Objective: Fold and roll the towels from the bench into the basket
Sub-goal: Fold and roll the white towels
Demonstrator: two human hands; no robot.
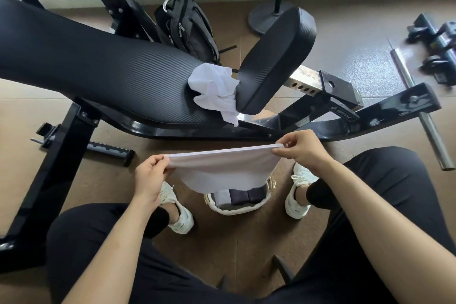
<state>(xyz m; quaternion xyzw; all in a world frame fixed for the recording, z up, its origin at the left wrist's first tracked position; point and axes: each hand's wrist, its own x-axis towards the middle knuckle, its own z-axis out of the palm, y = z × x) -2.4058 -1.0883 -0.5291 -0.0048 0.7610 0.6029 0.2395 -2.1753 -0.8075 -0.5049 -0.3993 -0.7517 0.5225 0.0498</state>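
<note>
One white towel (222,168) hangs stretched between both hands, its top edge pulled into a nearly straight line that runs slightly uphill from left to right. The left hand (148,177) pinches the left corner between thumb and fingertips; the right hand (304,149) pinches the right corner the same way, so both are grasping the cloth. The towel looks doubled over and sags in a rounded curve below the held edge.

Directly under it on the floor sits the basket (237,208) with a pale woven rim, partly hidden by the hanging cloth. Inside are rolled towels side by side: a pale roll (221,197) on the left and dark rolls (246,195) next to it. The basket stands between the person's white shoes (177,215), with the dark-trousered knees on either side.

Beyond the hands, a second white towel (217,91) lies crumpled on the bench, bunched in the gap between the long black backrest (86,64) and the tilted seat pad (276,57), one end drooping over the edge.

Farther back, a dark backpack (187,24) leans behind the bench near the wall, and the round base of a stand (266,17) rests on the floor just right of it. A steel bar (419,111) lies on the floor at right.
</note>
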